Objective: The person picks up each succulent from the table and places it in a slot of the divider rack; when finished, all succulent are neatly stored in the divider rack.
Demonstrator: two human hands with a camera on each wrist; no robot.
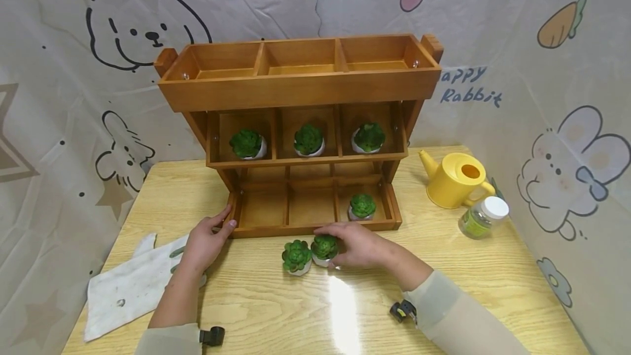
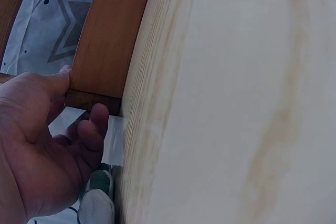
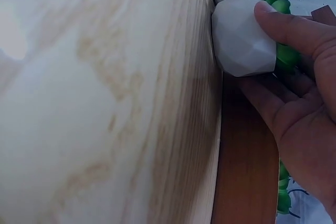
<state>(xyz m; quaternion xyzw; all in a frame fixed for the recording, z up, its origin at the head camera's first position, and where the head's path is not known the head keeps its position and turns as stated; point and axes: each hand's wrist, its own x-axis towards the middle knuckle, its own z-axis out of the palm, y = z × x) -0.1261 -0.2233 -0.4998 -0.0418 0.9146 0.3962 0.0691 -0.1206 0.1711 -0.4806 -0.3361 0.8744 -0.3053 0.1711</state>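
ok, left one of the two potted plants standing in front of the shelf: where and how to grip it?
Probably the white pot, below the leaves, from the front-left. The plant stands upright, that side is open, while the second plant and right hand crowd its right and the shelf stands behind.

- Backdrop [image 1: 493, 43], far right: blue lettering [image 1: 470, 86] in two lines, "appy" above "Rabbit"; start of upper line hidden behind the wooden shelf [image 1: 296, 92].
- Jar [image 1: 484, 217], right side of table [image 1: 434, 251]: green label [image 1: 474, 226], print too small to read.
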